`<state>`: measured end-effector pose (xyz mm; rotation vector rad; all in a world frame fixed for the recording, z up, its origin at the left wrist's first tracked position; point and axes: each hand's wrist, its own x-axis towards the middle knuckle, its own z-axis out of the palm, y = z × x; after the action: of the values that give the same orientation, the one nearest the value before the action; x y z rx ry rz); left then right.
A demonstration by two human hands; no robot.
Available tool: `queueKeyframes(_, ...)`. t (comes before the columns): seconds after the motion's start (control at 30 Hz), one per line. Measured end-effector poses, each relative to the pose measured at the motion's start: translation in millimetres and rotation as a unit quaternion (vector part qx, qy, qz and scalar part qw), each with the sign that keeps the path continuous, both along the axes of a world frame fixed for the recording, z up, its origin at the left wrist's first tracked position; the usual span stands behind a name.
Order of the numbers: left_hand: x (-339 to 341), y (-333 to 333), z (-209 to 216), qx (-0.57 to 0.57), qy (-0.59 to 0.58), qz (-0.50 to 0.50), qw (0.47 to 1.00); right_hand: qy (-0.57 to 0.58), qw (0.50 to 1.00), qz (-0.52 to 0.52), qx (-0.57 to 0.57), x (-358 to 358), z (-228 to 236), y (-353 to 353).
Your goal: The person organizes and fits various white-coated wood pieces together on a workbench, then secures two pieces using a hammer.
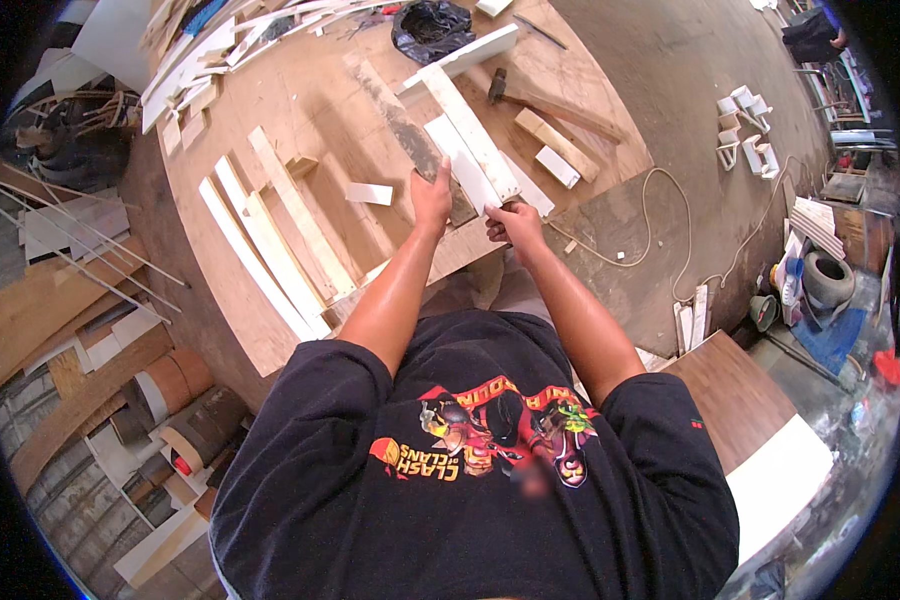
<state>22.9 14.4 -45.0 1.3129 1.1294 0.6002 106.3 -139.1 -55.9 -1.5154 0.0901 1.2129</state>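
Note:
My left hand [432,202] is closed at the near left edge of a long, grey-stained wooden board [398,118], thumb on top and the other fingers mostly hidden. My right hand [516,224] pinches the near end of a whitish wooden strip [467,135]; small dark marks dot that end. Under and beside this strip lies a white panel piece [450,150]. Across the strip's far end stands another white board [470,58].
A hammer [555,105] and a short wood block [558,143] rest right of the strip on the plywood table [315,95]. Several long strips [295,205] lie left, near a small white block [370,193]. A black plastic bag [430,30] sits far back. A cord [648,215] crosses the floor.

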Motion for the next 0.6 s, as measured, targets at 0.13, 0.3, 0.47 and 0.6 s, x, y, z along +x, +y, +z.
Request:
queueKeyframes(0.13, -0.9, 1.1, -7.8, 0.018, -0.028, 0.01, 0.999, -0.001, 1.0, -0.002, 0.004, -0.7, 2.3, -0.3)
queueKeyframes(0.3, 2.7, -3.7, 8.0, 0.014, 0.009, 0.009, 1.0, 0.002, 1.0, 0.001, 0.003, 1.0, 4.6, -4.2)
queueKeyframes(0.47, -1.1, 1.5, -3.3, 0.006, 0.024, 0.004, 1.0, 0.007, 1.0, -0.005, 0.001, 2.5, 9.6, -12.0)
queueKeyframes(0.6, -1.8, 0.7, 2.4, 0.021, 0.039, 0.009, 0.999, -0.36, 0.931, 0.017, -0.053, 45.1, -18.7, -48.5)
